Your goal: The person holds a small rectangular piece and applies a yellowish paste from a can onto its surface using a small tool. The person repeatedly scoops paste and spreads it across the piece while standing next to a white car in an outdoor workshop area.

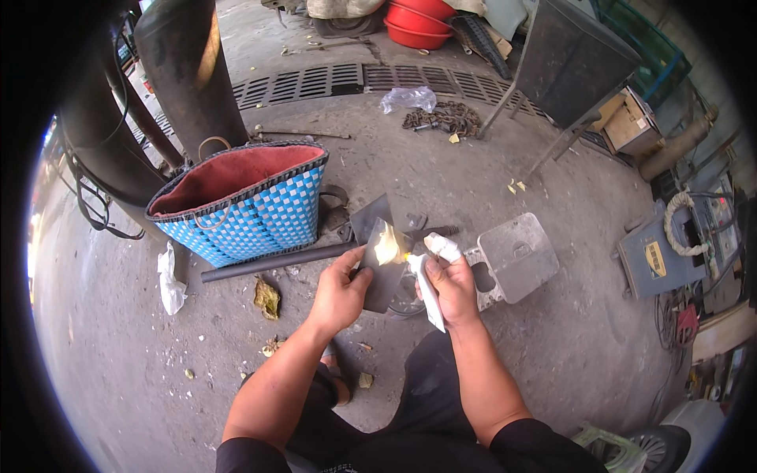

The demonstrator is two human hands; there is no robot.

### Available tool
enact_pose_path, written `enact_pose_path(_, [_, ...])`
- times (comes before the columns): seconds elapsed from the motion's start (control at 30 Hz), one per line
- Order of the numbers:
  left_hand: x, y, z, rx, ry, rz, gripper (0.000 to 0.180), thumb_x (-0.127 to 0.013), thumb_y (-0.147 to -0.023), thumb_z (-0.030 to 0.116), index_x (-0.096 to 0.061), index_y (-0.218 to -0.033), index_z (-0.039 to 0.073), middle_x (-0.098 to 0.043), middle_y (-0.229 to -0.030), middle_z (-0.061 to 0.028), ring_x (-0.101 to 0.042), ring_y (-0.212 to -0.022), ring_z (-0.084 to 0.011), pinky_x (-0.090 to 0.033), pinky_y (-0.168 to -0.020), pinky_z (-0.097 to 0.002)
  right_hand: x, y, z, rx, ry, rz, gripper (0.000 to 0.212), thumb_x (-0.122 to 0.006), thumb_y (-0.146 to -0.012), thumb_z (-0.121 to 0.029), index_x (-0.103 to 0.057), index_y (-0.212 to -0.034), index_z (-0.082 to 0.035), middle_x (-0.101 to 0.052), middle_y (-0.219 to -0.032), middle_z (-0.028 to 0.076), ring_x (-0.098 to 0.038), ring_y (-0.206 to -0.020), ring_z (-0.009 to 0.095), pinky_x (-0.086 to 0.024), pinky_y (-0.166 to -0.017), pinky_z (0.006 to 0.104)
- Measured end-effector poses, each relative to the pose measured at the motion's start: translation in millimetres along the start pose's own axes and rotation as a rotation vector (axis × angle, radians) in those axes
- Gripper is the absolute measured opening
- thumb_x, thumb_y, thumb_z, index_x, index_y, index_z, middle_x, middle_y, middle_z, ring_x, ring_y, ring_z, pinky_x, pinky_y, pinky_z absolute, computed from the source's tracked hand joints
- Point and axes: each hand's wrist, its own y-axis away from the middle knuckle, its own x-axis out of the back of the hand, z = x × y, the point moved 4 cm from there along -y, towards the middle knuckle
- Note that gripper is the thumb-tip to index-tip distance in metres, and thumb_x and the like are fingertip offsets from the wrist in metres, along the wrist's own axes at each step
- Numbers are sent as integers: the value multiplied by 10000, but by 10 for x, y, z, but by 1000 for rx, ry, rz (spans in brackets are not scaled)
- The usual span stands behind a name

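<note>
My left hand [341, 290] grips a thin dark grey sheet [384, 282] by its left edge, thumb on its face. On the sheet lies a lump of cream-coloured paste [389, 246]. My right hand [451, 288] is closed around a white squeeze tube [426, 293], its yellow tip at the paste's right side. Something white, perhaps a wrapping [443, 247], covers the end of a right finger. Beyond my hands, on the ground, sits a metal piece with a grey square plate [519, 256]. The sheet and my right hand partly hide it.
A blue-and-white woven bag [264, 209] stands at the left, a dark pipe [276, 263] before it. Gas cylinders [185, 71] rise behind. A dark chair [579, 59], a chain [443, 119] and a floor grate [315, 85] lie farther off. A grey machine [658, 252] stands at right.
</note>
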Motion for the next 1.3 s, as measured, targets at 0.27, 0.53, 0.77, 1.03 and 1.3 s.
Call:
enact_pose_path(0.27, [-10, 12, 41, 60, 4, -29, 391, -522, -933, 11, -484, -1317, -56, -627, -1123, -87, -581, -973, -108, -474, -848, -248, 5, 1, 2, 8, 11, -11, 421, -630, -924, -147, -456, -1297, -58, -641, -942, 77, -608, -697, 116, -504, -576, 234])
enact_pose_path(0.53, [-21, 8, 45, 33, -7, -27, 389, -517, -929, 6, -491, -1314, -47, -626, -1130, -80, -583, -977, -107, -471, -859, -250, 35, -15, 33, 92, 102, 1, 431, -619, -924, -96, -433, -1303, -7, -606, -1107, 96, -600, -951, 131, -508, -817, 276])
enact_pose_path(0.77, [9, 1, 10, 80, 128, -24, 394, -520, -917, 13, -511, -1309, -30, -637, -1093, -71, -594, -921, -106, -489, -815, -257, 123, 37, -91, 103, 23, -3, 517, -612, -916, -72, -373, -1374, -39, -626, -1090, 113, -617, -935, 145, -519, -786, 275])
enact_pose_path(1.03, [96, -23, 35, 134, 414, -23, 384, -496, -914, -9, -516, -1296, -46, -619, -1156, -79, -600, -958, -121, -482, -852, -258, 645, -216, -6, 53, -2, 66, 628, -643, -879, -94, -320, -1414, -32, -620, -1108, 167, -633, -819, 164, -536, -670, 260])
enact_pose_path(1.3, [342, -50, 13, 115, 485, 55, 383, -488, -897, -29, -525, -1278, -32, -649, -1124, -93, -628, -968, -139, -477, -885, -277, 1582, -421, 1554, -259, 737, 152, 525, -598, -872, 7, -402, -1358, 17, -574, -1294, 152, -600, -1067, 180, -491, -880, 302])
